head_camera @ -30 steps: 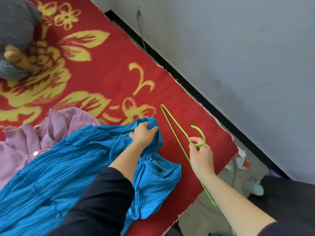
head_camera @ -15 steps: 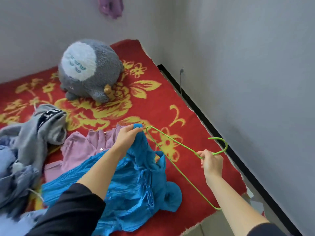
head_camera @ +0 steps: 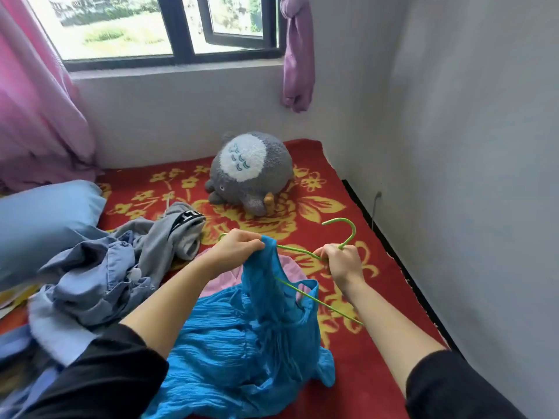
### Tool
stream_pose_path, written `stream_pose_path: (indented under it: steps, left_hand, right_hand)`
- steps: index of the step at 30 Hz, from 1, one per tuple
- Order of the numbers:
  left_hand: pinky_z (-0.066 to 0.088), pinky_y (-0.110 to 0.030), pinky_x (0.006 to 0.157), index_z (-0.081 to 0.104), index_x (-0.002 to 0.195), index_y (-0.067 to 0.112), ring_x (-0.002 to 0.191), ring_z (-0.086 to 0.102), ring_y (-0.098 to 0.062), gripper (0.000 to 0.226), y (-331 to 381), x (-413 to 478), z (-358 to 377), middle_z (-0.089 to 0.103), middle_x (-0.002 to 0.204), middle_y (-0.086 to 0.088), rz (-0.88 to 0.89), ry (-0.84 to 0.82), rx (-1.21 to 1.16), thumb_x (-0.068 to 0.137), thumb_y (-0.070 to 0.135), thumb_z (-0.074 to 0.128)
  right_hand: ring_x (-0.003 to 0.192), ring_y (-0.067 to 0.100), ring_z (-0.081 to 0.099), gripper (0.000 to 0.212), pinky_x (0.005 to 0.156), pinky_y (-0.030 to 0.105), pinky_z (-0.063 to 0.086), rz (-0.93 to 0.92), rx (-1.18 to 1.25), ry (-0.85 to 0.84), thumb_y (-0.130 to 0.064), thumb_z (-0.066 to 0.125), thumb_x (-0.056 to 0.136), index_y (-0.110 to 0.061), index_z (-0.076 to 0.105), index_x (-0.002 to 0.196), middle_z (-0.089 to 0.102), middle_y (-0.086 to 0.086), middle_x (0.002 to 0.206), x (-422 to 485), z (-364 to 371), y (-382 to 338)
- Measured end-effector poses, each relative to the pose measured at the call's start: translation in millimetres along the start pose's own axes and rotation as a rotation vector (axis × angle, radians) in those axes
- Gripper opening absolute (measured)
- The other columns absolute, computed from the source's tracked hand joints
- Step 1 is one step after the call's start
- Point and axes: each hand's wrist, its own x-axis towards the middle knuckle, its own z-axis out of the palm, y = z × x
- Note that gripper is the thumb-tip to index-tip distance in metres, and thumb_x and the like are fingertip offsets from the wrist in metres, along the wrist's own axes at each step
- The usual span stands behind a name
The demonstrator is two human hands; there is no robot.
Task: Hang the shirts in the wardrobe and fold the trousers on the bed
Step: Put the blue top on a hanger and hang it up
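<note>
Hands, head view, two entries. Left hand (head_camera: 239,249): in front of the plush toy (head_camera: 251,170), fingers curled and pinching a gathered edge of the blue shirt (head_camera: 242,343), held up off the bed cover (head_camera: 363,367). Right hand (head_camera: 341,261): in front of the plush toy and to its right, fist closed on the neck of the green hanger (head_camera: 352,229), hook upward.

Hanger: we see one arm run under the pinched cloth toward the left hand. The lower bar crosses an opening of the shirt; we cannot tell whether that opening is neck or armhole.

Blue shirt: mostly heaped in front of the plush toy, nearest us, over a pink garment (head_camera: 223,282).

Other clothes (head_camera: 99,273): a grey and pale-blue pile, left of the plush toy.

Risks, as we judge them:
- Hanger threaded through an armhole: the shirt would hang lopsided.
- Thin crinkled cloth may snag on the wire end if pulled hard.
- Only one shoulder seated: the shirt could slide off when lifted.
- Trailing hem may drag the pink garment along.
</note>
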Motion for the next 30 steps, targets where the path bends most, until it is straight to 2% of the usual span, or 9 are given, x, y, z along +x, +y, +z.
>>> stream_pose_path:
  steps: [3,5,8,12,15,20,24,27,30]
  left_hand:
    - [0.046,-0.033,0.080,0.073,0.086,0.016,0.086,0.056,-0.016,0.012,-7,-18,-25,0.067,0.088,0.002,0.105,0.283,0.271,0.083,0.025,0.067]
    - [0.034,-0.035,0.094,0.064,0.101,0.026,0.112,0.039,-0.019,0.029,-12,-30,-37,0.052,0.112,0.004,0.156,0.509,0.621,0.077,0.039,0.071]
    - [0.024,-0.043,0.100,0.053,0.118,0.035,0.125,0.028,-0.019,0.037,-18,-37,-49,0.044,0.126,0.007,0.144,0.470,0.847,0.084,0.049,0.061]
    - [0.043,-0.039,0.083,0.053,0.087,0.018,0.097,0.057,-0.026,0.025,-23,-44,-50,0.063,0.095,-0.001,0.132,0.362,0.814,0.095,0.041,0.046]
    - [0.042,-0.038,0.071,0.044,0.076,0.023,0.086,0.054,-0.024,0.024,-28,-50,-48,0.054,0.082,0.005,0.183,0.414,0.751,0.092,0.040,0.049]
    - [0.035,-0.036,0.070,0.041,0.074,0.027,0.084,0.051,-0.021,0.022,-24,-53,-46,0.043,0.074,0.012,0.206,0.410,0.669,0.092,0.033,0.053]
    - [0.034,-0.036,0.074,0.053,0.071,0.017,0.080,0.054,-0.023,0.024,-24,-56,-51,0.053,0.072,0.005,0.112,0.610,0.597,0.086,0.035,0.053]
    - [0.021,-0.035,0.073,0.058,0.069,0.013,0.074,0.049,-0.019,0.037,-25,-64,-57,0.054,0.069,0.004,0.009,0.716,0.526,0.075,0.046,0.042]
    - [0.017,-0.035,0.071,0.058,0.066,0.013,0.075,0.050,-0.019,0.038,-29,-74,-59,0.056,0.068,0.002,-0.044,0.760,0.433,0.071,0.046,0.040]
  right_hand:
    - [0.055,0.011,0.048,0.024,0.053,0.025,0.037,-0.098,0.008,-0.082,-0.007,0.053,0.079,-0.003,0.072,0.064,0.059,-0.004,0.052,-6,27,-27]
    - [0.051,0.007,0.046,0.028,0.053,0.024,0.035,-0.159,-0.030,-0.141,-0.007,0.054,0.079,-0.012,0.071,0.058,0.055,-0.011,0.044,-10,43,-40]
    - [0.051,0.007,0.044,0.025,0.056,0.027,0.034,-0.225,-0.083,-0.230,-0.009,0.057,0.078,-0.014,0.072,0.059,0.051,-0.013,0.039,-16,62,-56]
    - [0.049,0.007,0.045,0.022,0.058,0.028,0.036,-0.282,-0.109,-0.330,-0.020,0.058,0.068,-0.003,0.072,0.066,0.052,-0.007,0.044,-21,74,-70]
    - [0.046,0.006,0.048,0.018,0.056,0.027,0.041,-0.333,-0.142,-0.424,-0.008,0.057,0.075,-0.006,0.072,0.067,0.055,-0.005,0.046,-19,76,-78]
    - [0.056,0.014,0.052,0.010,0.064,0.035,0.044,-0.374,-0.148,-0.549,-0.004,0.056,0.081,-0.007,0.064,0.076,0.057,0.002,0.057,-22,90,-82]
    - [0.082,0.018,0.054,0.011,0.078,0.036,0.041,-0.599,-0.359,-0.319,-0.010,0.063,0.074,-0.014,0.057,0.083,0.060,-0.002,0.084,-22,94,-75]
    - [0.065,0.015,0.048,0.010,0.061,0.027,0.039,-0.819,-0.319,-0.170,-0.007,0.059,0.071,-0.014,0.052,0.072,0.053,-0.004,0.069,-26,81,-63]
    - [0.053,0.014,0.049,0.008,0.050,0.029,0.038,-0.823,-0.436,-0.361,-0.018,0.052,0.071,-0.016,0.054,0.063,0.055,-0.003,0.055,-34,74,-33]
